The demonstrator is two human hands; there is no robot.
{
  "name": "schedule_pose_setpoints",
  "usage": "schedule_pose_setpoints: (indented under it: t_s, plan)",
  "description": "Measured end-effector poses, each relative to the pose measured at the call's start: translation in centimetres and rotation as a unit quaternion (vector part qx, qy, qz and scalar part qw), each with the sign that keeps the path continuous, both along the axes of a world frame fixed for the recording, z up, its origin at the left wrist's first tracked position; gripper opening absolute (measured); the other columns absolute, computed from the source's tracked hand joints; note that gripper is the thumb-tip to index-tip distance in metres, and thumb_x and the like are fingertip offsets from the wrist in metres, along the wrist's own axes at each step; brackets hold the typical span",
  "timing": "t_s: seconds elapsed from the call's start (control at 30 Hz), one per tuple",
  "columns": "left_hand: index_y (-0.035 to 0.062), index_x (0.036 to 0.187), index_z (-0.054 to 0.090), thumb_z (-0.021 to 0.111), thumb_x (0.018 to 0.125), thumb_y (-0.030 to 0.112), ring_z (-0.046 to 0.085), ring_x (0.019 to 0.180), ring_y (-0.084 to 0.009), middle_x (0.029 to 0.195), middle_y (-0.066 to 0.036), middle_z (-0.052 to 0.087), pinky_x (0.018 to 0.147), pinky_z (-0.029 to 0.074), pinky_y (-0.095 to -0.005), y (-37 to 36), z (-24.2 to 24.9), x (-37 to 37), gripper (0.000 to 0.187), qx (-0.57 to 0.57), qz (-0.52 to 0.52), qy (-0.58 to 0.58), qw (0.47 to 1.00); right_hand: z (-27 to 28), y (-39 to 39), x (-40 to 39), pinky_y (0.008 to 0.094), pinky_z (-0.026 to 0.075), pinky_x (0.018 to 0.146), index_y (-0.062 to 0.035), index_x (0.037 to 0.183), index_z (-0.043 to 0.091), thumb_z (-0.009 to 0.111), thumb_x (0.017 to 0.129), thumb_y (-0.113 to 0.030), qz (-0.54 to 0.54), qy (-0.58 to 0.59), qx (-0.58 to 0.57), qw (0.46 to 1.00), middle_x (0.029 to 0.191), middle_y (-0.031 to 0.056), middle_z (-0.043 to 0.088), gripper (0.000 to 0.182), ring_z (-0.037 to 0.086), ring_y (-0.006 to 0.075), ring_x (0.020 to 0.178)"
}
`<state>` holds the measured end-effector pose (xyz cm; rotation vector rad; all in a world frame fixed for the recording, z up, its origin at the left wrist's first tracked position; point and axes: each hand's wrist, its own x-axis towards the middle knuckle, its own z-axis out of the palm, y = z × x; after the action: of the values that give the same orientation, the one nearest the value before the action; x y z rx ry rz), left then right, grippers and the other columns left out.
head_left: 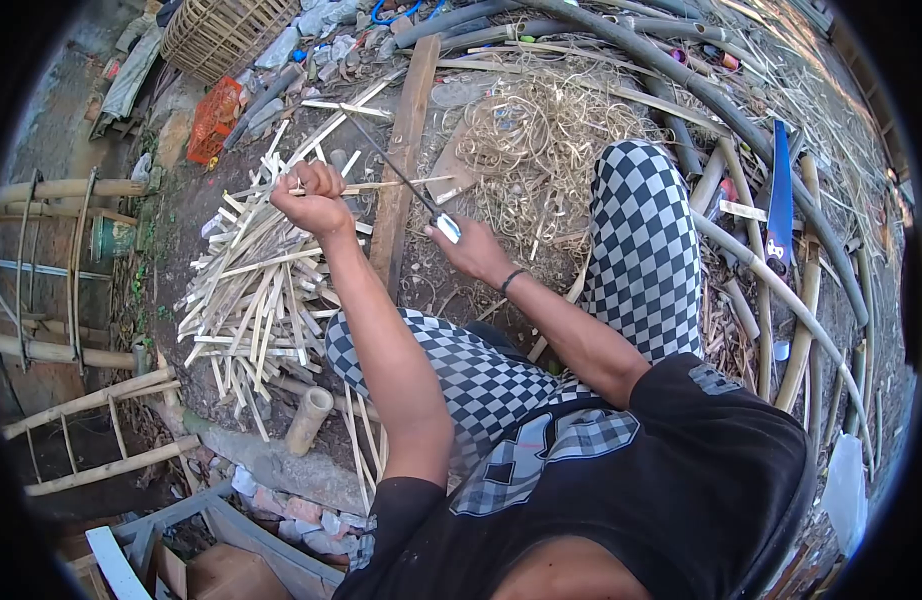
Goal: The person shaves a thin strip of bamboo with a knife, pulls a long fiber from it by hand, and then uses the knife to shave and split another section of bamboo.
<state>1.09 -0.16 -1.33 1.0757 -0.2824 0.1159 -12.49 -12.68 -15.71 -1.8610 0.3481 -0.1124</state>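
My left hand (313, 198) is closed around one end of a thin bamboo strip (393, 185), which points to the right across a wooden plank (403, 150). In my right hand (473, 250) is a long, narrow-bladed knife (391, 163), its pale handle end showing at the fingers. The blade slants up and left, overlapping the strip in this view. Beneath and around my left hand spreads a heap of split bamboo sticks (256, 290). Curled shavings (536, 135) lie in a thick pile beyond my right hand.
At the right rests a saw with a blue blade (780, 190) among long bamboo poles (811, 320). A short bamboo tube (308, 420) stands near my left knee. Farther off are an orange crate (214, 120) and a woven basket (216, 40). Bamboo ladders (101, 470) lie left.
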Motion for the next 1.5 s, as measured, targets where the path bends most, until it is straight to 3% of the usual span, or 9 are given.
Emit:
schedule_pose_setpoints:
  t_s: [0.13, 0.2, 0.33, 0.47, 0.67, 0.8, 1.07, 1.23, 1.5]
  plan:
    - [0.0162, 0.060, 0.021, 0.036, 0.085, 0.049, 0.011, 0.048, -0.0128, 0.050, 0.002, 0.017, 0.049, 0.012, -0.0317, -0.2, 0.5, -0.3, 0.045, -0.004, -0.001, -0.004, 1.000, 2.5, 0.5, 0.3, 0.0493, 0.052, 0.084, 0.0010, 0.115, 0.062, 0.063, 0.090, -0.046, 0.070, -0.047, -0.020, 0.996, 0.096, 0.0287, 0.068, 0.054, 0.066, 0.0440, 0.093]
    - [0.0161, 0.060, 0.021, 0.036, 0.085, 0.049, 0.011, 0.047, -0.0127, 0.050, 0.002, 0.017, 0.049, 0.012, -0.0316, 0.0, 0.6, -0.4, 0.045, -0.010, -0.003, 0.000, 1.000, -0.5, 0.5, 0.3, 0.0495, 0.052, 0.083, 0.0014, 0.115, 0.062, 0.062, 0.091, -0.044, 0.055, -0.073, -0.025, 0.995, 0.094, 0.0282, 0.068, 0.052, 0.066, 0.0441, 0.093]
    - [0.0158, 0.059, 0.021, 0.036, 0.086, 0.049, 0.011, 0.047, -0.0123, 0.050, 0.002, 0.018, 0.049, 0.012, -0.0311, 2.3, -0.2, 0.4, 0.045, -0.036, 0.010, -0.001, 0.999, -13.4, -1.3, 1.3, 0.0478, 0.054, 0.080, 0.0002, 0.098, 0.069, 0.061, 0.089, -0.053, -0.062, 0.117, -0.036, 0.991, 0.088, 0.0258, 0.069, 0.055, 0.068, 0.0429, 0.086]
    - [0.0158, 0.059, 0.021, 0.033, 0.087, 0.048, 0.011, 0.046, -0.0122, 0.049, 0.002, 0.018, 0.047, 0.012, -0.0310, 1.1, -0.1, -0.1, 0.045, -0.022, 0.013, -0.004, 1.000, -14.8, -1.0, 1.4, 0.0495, 0.053, 0.085, 0.0029, 0.099, 0.069, 0.061, 0.088, -0.048, -0.077, 0.146, -0.067, 0.984, 0.095, 0.0289, 0.068, 0.053, 0.066, 0.0437, 0.093]
    - [0.0158, 0.061, 0.020, 0.036, 0.087, 0.046, 0.011, 0.049, -0.0125, 0.051, 0.002, 0.018, 0.049, 0.013, -0.0307, 0.5, 0.3, 0.0, 0.043, -0.026, 0.009, -0.016, 1.000, -0.3, -0.7, 0.8, 0.0490, 0.054, 0.082, -0.0024, 0.112, 0.066, 0.062, 0.089, -0.049, 0.004, 0.004, -0.067, 0.998, 0.092, 0.0272, 0.069, 0.053, 0.066, 0.0437, 0.091]
    - [0.0154, 0.063, 0.022, 0.036, 0.092, 0.046, 0.015, 0.048, -0.0117, 0.053, 0.001, 0.021, 0.048, 0.016, -0.0292, -0.7, 1.3, -0.3, 0.044, -0.034, 0.132, -0.007, 0.991, 4.7, 0.2, 0.1, 0.0489, 0.054, 0.081, -0.0010, 0.114, 0.064, 0.063, 0.089, -0.050, 0.058, -0.082, -0.047, 0.994, 0.090, 0.0262, 0.069, 0.055, 0.067, 0.0433, 0.088]
    - [0.0155, 0.067, 0.026, 0.034, 0.101, 0.059, 0.024, 0.045, -0.0098, 0.056, 0.002, 0.027, 0.044, 0.017, -0.0278, -1.6, 0.6, -0.4, 0.056, -0.037, 0.258, 0.021, 0.965, 5.7, -0.2, -0.2, 0.0474, 0.054, 0.078, 0.0022, 0.109, 0.064, 0.062, 0.090, -0.052, 0.070, -0.033, -0.004, 0.997, 0.089, 0.0275, 0.068, 0.057, 0.068, 0.0417, 0.085]
    - [0.0159, 0.066, 0.023, 0.032, 0.095, 0.042, 0.020, 0.047, -0.0123, 0.054, 0.001, 0.022, 0.046, 0.020, -0.0292, -2.2, 1.4, -1.4, 0.040, -0.036, 0.277, 0.003, 0.960, 5.3, -0.1, -0.4, 0.0477, 0.054, 0.077, 0.0030, 0.107, 0.064, 0.062, 0.090, -0.051, 0.035, -0.038, 0.012, 0.999, 0.088, 0.0280, 0.067, 0.057, 0.068, 0.0419, 0.086]
    - [0.0154, 0.064, 0.025, 0.033, 0.089, 0.037, 0.022, 0.044, -0.0130, 0.051, 0.000, 0.026, 0.043, 0.021, -0.0299, -1.9, 0.4, -0.1, 0.034, -0.014, 0.325, 0.001, 0.946, 2.6, 0.6, 0.3, 0.0473, 0.054, 0.079, 0.0032, 0.106, 0.065, 0.060, 0.091, -0.051, 0.054, -0.039, 0.042, 0.997, 0.091, 0.0276, 0.068, 0.057, 0.067, 0.0428, 0.087]
